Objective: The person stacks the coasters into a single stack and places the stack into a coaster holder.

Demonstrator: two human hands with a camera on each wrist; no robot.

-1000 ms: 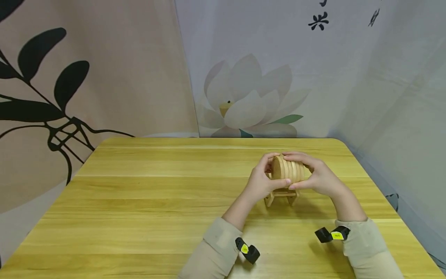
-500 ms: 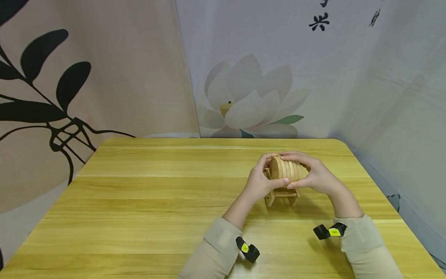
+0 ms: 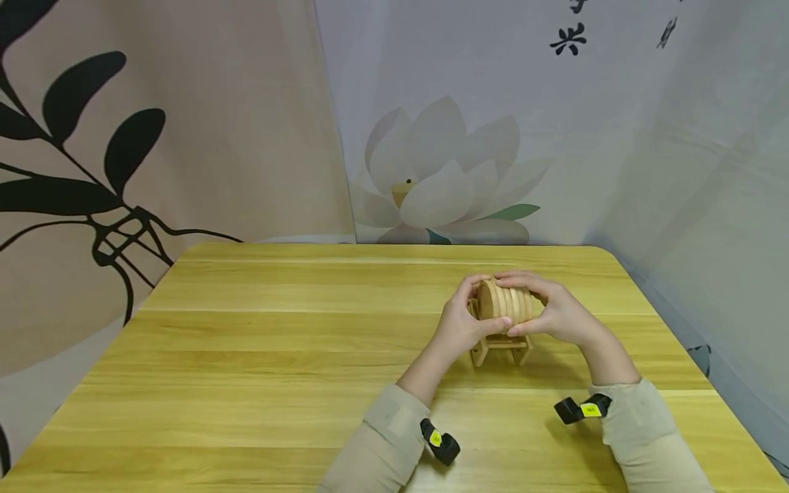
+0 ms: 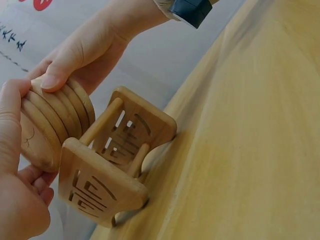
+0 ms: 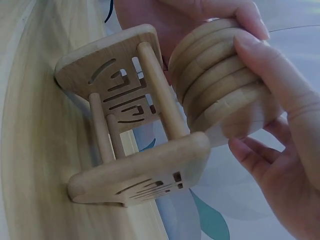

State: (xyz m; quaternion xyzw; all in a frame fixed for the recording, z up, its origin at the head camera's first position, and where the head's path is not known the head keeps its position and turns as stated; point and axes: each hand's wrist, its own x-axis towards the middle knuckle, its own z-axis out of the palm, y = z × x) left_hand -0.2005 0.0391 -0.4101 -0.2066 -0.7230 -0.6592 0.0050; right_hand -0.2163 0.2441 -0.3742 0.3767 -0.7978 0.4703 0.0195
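In the head view, a stack of several round wooden coasters (image 3: pixel 507 301) lies on its side between both hands, over a small wooden coaster holder (image 3: pixel 501 344). My left hand (image 3: pixel 459 324) grips the stack's left end, thumb in front and fingers over the top. My right hand (image 3: pixel 562 313) holds the right end in the same way. The left wrist view shows the coasters (image 4: pixel 60 112) pressed together beside the holder's upper rod (image 4: pixel 101 121). From the right wrist, the holder's cut-out side panels (image 5: pixel 117 85) are visible. I cannot tell whether coasters and holder touch.
The holder stands on a wood-grain table (image 3: pixel 259 370), right of its middle. Behind the table hangs a pale cloth (image 3: pixel 456 171) printed with a lotus. A black wrist camera (image 3: pixel 440 441) sits on the left sleeve, another camera (image 3: pixel 579 409) on the right.
The coasters, held by both hands throughout, have moved slightly left and then a little down over the holder. The holder stays put. The head view has shifted slightly.
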